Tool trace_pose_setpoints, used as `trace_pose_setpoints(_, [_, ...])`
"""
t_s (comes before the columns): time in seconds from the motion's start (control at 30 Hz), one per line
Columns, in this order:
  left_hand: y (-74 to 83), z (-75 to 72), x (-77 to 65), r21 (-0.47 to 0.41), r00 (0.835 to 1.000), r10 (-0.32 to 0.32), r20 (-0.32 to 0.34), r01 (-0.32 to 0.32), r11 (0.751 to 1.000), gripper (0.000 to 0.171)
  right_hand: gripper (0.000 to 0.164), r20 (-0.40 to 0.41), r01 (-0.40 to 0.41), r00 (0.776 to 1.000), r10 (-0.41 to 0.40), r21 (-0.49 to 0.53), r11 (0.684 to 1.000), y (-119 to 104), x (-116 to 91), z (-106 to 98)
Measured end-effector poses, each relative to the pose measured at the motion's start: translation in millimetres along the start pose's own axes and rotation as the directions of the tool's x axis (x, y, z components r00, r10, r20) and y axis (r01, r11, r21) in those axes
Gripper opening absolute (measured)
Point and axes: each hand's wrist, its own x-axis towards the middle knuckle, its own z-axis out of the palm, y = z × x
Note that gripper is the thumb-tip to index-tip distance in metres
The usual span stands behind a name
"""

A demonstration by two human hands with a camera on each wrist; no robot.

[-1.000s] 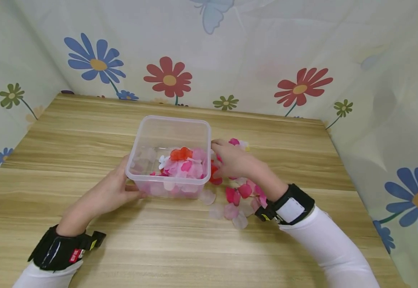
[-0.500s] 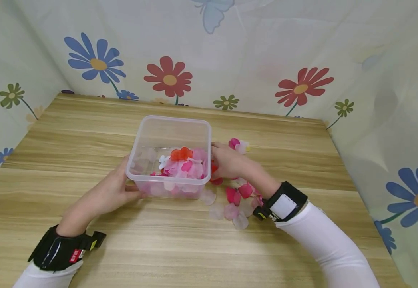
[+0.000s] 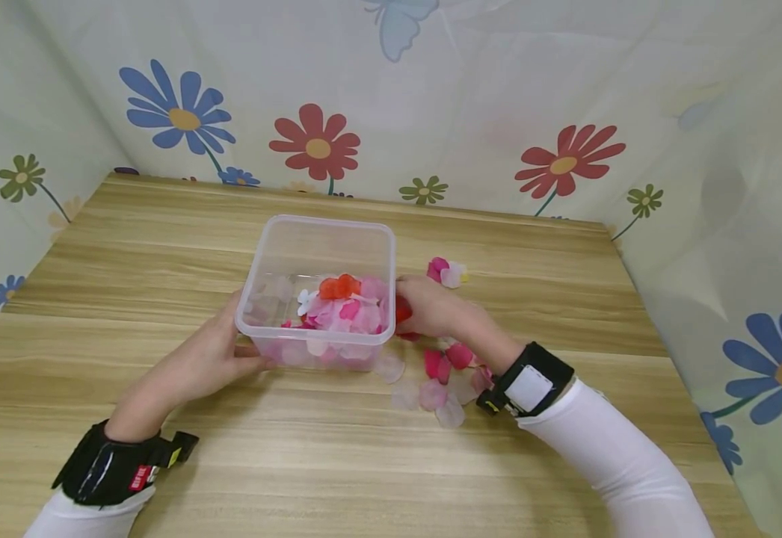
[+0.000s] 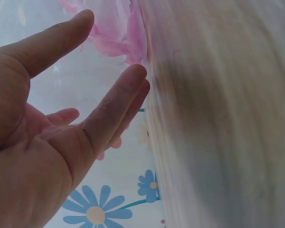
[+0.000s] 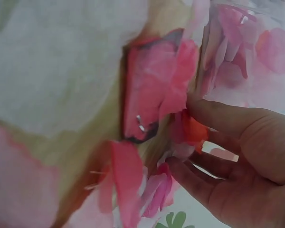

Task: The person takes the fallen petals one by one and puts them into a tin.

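Right hand [image 3: 431, 308] pinches light, flimsy petals [image 5: 190, 130] beside the box [image 3: 320, 288]; best gathered loosely from the surface [image 3: 364, 448]. Left hand [image 3: 212, 355], fingers spread, steadies the box's wall.

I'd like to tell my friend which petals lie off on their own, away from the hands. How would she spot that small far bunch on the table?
Start at the clear plastic box in the middle of the wooden table. Look just past its far right corner, beyond the right hand. There lies the small bunch: a deep pink petal beside a pale one, apart from the bigger scatter of petals near the wrist.
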Motion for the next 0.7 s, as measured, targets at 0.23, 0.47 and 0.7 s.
trace_pose_setpoints(0.23, [0.5, -0.2, 0.0, 0.005, 1.0, 0.007, 0.0, -0.007, 1.0, 0.103, 0.039, -0.031, 0.01, 0.999, -0.01, -0.029, 1.0, 2.2, -2.3, 0.6])
trace_pose_setpoints(0.47, [0.2, -0.6, -0.2, 0.001, 1.0, 0.01, 0.002, -0.01, 1.0, 0.104, 0.034, -0.051, 0.028, 0.998, -0.03, -0.036, 0.999, 4.7, -1.5, 1.0])
trace_pose_setpoints(0.7, [-0.4, -0.6, -0.3, 0.01, 1.0, 0.012, 0.007, -0.012, 1.0, 0.104, 0.03, -0.067, 0.008, 0.998, -0.008, 0.013, 1.0, 5.8, -2.0, 1.0])
